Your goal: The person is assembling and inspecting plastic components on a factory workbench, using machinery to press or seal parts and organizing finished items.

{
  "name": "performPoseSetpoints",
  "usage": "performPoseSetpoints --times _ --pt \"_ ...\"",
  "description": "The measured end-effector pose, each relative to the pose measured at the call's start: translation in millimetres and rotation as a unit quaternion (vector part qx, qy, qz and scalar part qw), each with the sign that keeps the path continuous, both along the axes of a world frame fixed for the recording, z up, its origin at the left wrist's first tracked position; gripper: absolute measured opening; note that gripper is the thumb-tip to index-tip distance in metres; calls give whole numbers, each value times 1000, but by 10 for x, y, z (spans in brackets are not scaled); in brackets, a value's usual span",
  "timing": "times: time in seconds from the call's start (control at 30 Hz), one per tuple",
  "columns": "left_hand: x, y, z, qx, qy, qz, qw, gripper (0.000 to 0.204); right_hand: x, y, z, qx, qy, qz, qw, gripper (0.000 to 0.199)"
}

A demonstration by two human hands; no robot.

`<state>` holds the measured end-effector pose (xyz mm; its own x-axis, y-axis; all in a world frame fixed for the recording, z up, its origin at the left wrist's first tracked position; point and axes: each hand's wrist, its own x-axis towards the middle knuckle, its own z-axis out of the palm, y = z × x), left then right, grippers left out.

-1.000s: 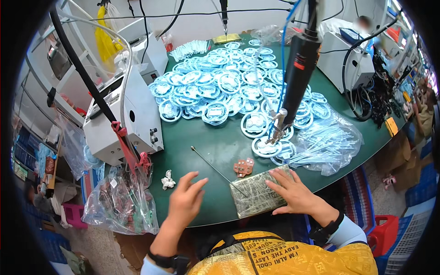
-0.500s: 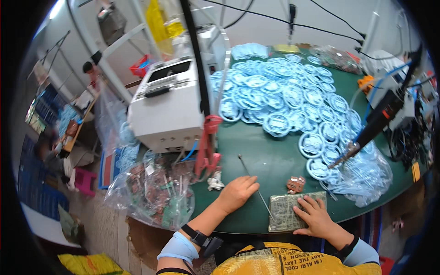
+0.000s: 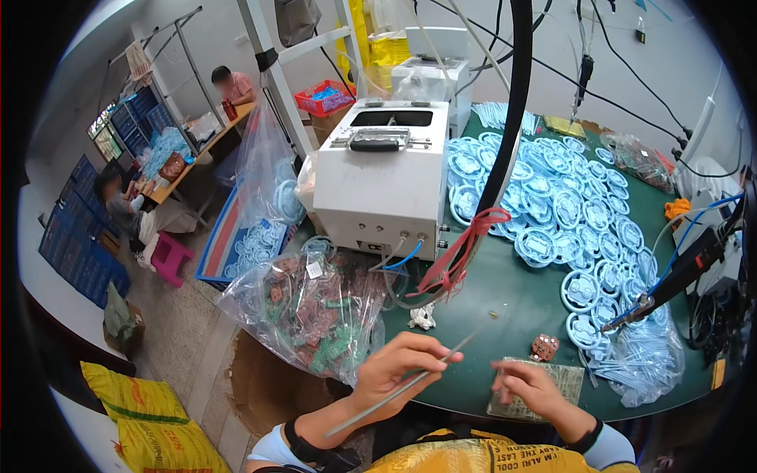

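Note:
My left hand [image 3: 402, 370] is closed around a thin grey metal rod [image 3: 414, 380], raised at a slant above the table's front edge. Its upper end points away to the right, its lower end toward my left forearm. My right hand [image 3: 532, 388] hovers over or touches the near part of a flat, tan-green wrapped block [image 3: 564, 382]. Its fingers are slightly bent and apart, a bit blurred, with nothing seen in them. Just beyond the block sits a small red-brown piece with pale dots [image 3: 544, 347]. A tiny yellowish bit [image 3: 494, 314] lies farther off on the green table [image 3: 473, 359].
A white machine [image 3: 382, 189] stands at left with a red tie hanging beside it. Next to it is a clear bag of red and green pieces [image 3: 315, 307]. Light-blue round parts [image 3: 544, 205] cover the far right; a dark pen-like tool [image 3: 670, 280] slants over them. Two people sit far left.
My left hand has lifted the rod off the table. My right hand has come up from lying flat on the block, its fingers now bent. The view has swung left.

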<state>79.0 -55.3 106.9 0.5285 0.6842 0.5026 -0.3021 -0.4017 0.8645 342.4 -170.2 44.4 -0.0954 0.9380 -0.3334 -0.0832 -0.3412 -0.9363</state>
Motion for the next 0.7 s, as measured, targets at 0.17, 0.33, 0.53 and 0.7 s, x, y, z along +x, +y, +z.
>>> performPoseSetpoints --times 0.17,0.33,0.53,0.7 --pt "189 -194 -390 -413 -162 -79 893 13 -211 148 95 46 216 -39 975 27" --pt "-98 -68 -486 -476 126 -195 849 20 -41 137 410 177 129 -110 970 19" --pt "-12 -182 -120 145 207 9 968 33 -276 240 855 168 -78 39 982 15" --pt "-203 64 140 183 238 21 954 22 -511 512 801 290 -66 70 952 16"
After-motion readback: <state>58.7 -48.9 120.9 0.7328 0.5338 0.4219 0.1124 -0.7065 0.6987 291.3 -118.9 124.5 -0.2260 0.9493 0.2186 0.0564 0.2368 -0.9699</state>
